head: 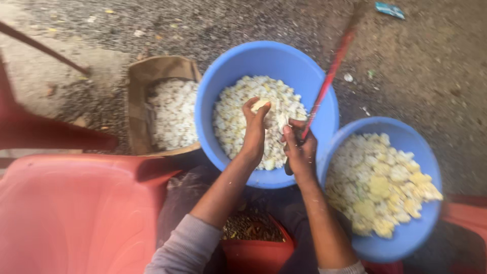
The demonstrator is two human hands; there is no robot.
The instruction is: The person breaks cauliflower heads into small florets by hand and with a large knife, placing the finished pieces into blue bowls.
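The blue basin [223, 96] in the middle holds many white-yellow cauliflower pieces [231, 119]. Above it the left hand [254, 127] has its fingers closed around one pale cauliflower piece [260, 104], held over the heap. The right hand [300, 149] is just beside it, fingers clenched on a knife [288, 165] whose dark end shows under the palm. A second blue basin [406, 238] at the right holds bigger, more yellow cauliflower chunks [380, 182]. At the left, a brown cardboard box [136, 96] stands on the ground, filled with small white florets [175, 114]. A red stick [329, 76] leans across the rim of the middle basin, close behind the right hand. A red plastic chair [76, 208] fills the lower left, and a small red bin [258, 253] sits between the forearms.
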